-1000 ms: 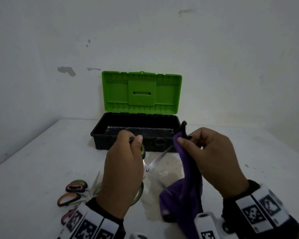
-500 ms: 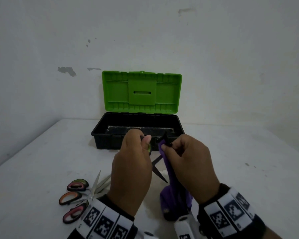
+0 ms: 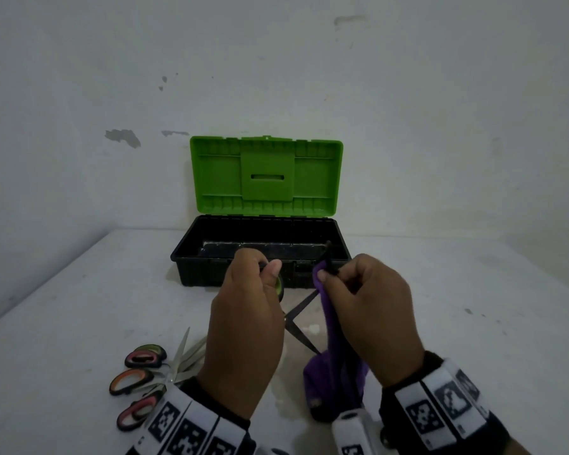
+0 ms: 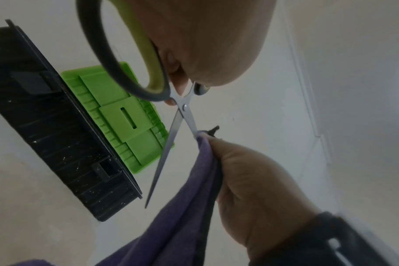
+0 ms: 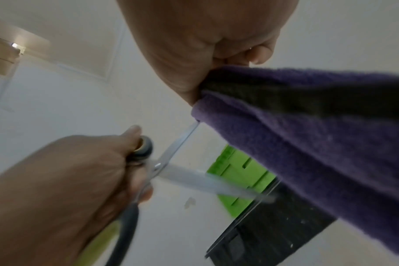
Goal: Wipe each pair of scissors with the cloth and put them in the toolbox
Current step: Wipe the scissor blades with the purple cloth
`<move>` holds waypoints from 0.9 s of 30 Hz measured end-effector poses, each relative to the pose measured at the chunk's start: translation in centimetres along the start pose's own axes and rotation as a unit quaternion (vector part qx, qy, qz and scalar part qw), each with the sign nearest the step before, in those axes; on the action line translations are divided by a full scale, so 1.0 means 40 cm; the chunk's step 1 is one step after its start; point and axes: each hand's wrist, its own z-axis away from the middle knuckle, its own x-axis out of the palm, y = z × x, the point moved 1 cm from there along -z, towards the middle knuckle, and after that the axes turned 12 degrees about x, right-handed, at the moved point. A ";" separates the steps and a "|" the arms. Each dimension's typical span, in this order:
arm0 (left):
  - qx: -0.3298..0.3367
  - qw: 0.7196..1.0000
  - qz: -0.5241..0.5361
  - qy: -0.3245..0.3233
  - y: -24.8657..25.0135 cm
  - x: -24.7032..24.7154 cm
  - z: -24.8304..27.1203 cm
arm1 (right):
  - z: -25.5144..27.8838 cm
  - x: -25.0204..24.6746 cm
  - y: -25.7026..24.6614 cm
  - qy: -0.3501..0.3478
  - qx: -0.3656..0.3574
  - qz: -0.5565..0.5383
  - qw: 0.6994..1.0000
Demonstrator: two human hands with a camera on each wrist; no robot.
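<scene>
- Green-handled scissors (image 4: 182, 115) held up over the tabletop (image 3: 473, 323), just in front of the open toolbox (image 3: 194, 267); blades spread wide in an X from the pivot.
- Left hand (image 3: 247, 326) curled round the handle loops, fingers (image 4: 180, 84) clamped near the pivot; blade tips aimed away from it, toward the right hand.
- Right hand (image 3: 368, 316) pinching the purple cloth (image 3: 332, 356) round one blade, close to the pivot; thumb and fingers (image 5: 260, 54) pressed together on the fold, the rest of the cloth hanging down to the tabletop.
- Wrapped blade's long axis running from the pivot up and right into the cloth; wiping stroke likely outward along that axis, from pivot to tip, away from the left hand.
- Second blade bare, angling down and right toward the hanging cloth; looks unwiped, so probably next.
- Sharp edge inside the pinch: better to slide with the flats between the fingers than across the edge.
- Toolbox just beyond both hands, green lid (image 3: 266, 175) standing upright against the wall, black tray seemingly without scissors so far; long side facing the person, so scissors likely go in lengthwise.
- Left hand nearer the handles, so best placed for the drop over the front rim.
- More scissors (image 3: 145, 379) with pink and orange handle linings lying on the tabletop left of the left wrist, blades pointing up and right, awaiting their turn.
- Bare tabletop to the right of the hands; wall close behind the lid.
</scene>
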 end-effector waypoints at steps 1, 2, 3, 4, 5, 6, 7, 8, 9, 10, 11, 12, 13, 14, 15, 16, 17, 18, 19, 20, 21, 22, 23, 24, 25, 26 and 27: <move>-0.003 1.000 0.000 0.001 0.001 -0.001 0.000 | -0.008 -0.006 0.001 0.011 0.004 0.000 1.000; -0.005 1.000 0.001 0.004 0.001 -0.002 0.000 | -0.007 -0.009 0.000 0.011 0.000 0.000 1.000; -0.007 1.000 0.005 0.006 0.002 -0.003 -0.002 | 0.004 -0.006 -0.005 0.001 -0.009 -0.002 1.000; -0.006 1.000 0.009 0.007 0.002 -0.003 -0.005 | 0.023 -0.001 -0.012 -0.016 -0.022 -0.006 1.000; -0.004 1.000 0.013 0.008 0.004 -0.002 -0.008 | 0.041 0.005 -0.019 -0.033 -0.034 -0.011 0.999; -0.002 1.000 0.014 0.007 0.004 0.000 -0.008 | 0.051 0.009 -0.021 -0.041 -0.042 -0.016 0.998; -0.002 1.000 0.014 0.004 0.005 0.001 -0.007 | 0.050 0.010 -0.017 -0.037 -0.043 -0.015 0.998; -0.005 1.000 0.014 0.000 0.004 0.002 -0.003 | 0.038 0.006 -0.007 -0.021 -0.037 -0.009 0.999; -0.009 1.000 0.015 -0.002 0.003 0.002 0.000 | 0.020 0.000 0.007 0.000 -0.027 0.001 1.000; -0.013 1.000 0.016 -0.001 0.000 0.000 0.004 | -0.001 -0.006 0.021 0.016 -0.016 0.009 1.000; -0.017 1.000 0.019 -0.001 -0.003 -0.003 0.006 | -0.020 -0.015 0.036 0.026 -0.002 0.014 1.000; -0.021 1.000 0.021 -0.003 -0.007 -0.006 0.008 | -0.036 -0.023 0.051 0.033 0.013 0.018 0.999; -0.028 0.999 0.022 -0.007 -0.011 -0.010 0.007 | -0.049 -0.031 0.063 0.040 0.029 0.019 0.999; -0.038 0.999 0.023 -0.011 -0.015 -0.014 0.003 | -0.059 -0.041 0.070 0.046 0.042 0.012 0.998; -0.051 0.998 0.027 -0.016 -0.019 -0.017 -0.001 | -0.064 -0.051 0.072 0.049 0.049 -0.004 0.998; -0.066 0.997 0.035 -0.019 -0.023 -0.021 -0.005 | -0.065 -0.061 0.070 0.049 0.049 -0.027 0.997; -0.082 0.995 0.046 -0.021 -0.027 -0.023 -0.009 | -0.061 -0.069 0.062 0.045 0.043 -0.049 0.997; -0.099 0.993 0.054 -0.025 -0.030 -0.023 -0.011 | -0.051 -0.073 0.051 0.034 0.034 -0.067 0.997; -0.114 0.991 0.058 -0.032 -0.034 -0.022 -0.012 | -0.036 -0.073 0.038 0.018 0.021 -0.081 0.996; -0.127 0.989 0.060 -0.039 -0.038 -0.019 -0.013 | -0.018 -0.069 0.025 -0.003 0.007 -0.091 0.996; -0.138 0.987 0.064 -0.045 -0.042 -0.015 -0.013 | 0.001 -0.062 0.012 -0.029 -0.007 -0.095 0.995; -0.149 0.985 0.068 -0.049 -0.047 -0.010 -0.013 | 0.020 -0.053 0.001 -0.056 -0.022 -0.091 0.994; -0.162 0.983 0.075 -0.053 -0.049 -0.007 -0.014 | 0.038 -0.042 -0.007 -0.083 -0.039 -0.079 0.993; -0.173 0.980 0.080 -0.059 -0.049 -0.005 -0.015 | 0.053 -0.030 -0.013 -0.106 -0.055 -0.064 0.991; -0.178 0.978 0.085 -0.065 -0.046 -0.004 -0.015 | 0.064 -0.019 -0.014 -0.120 -0.065 -0.049 0.989; -0.178 0.978 0.087 -0.068 -0.043 -0.003 -0.015 | 0.070 -0.009 -0.012 -0.121 -0.068 -0.036 0.990; -0.175 0.978 0.087 -0.070 -0.039 -0.003 -0.016 | 0.068 -0.003 -0.008 -0.111 -0.065 -0.027 0.991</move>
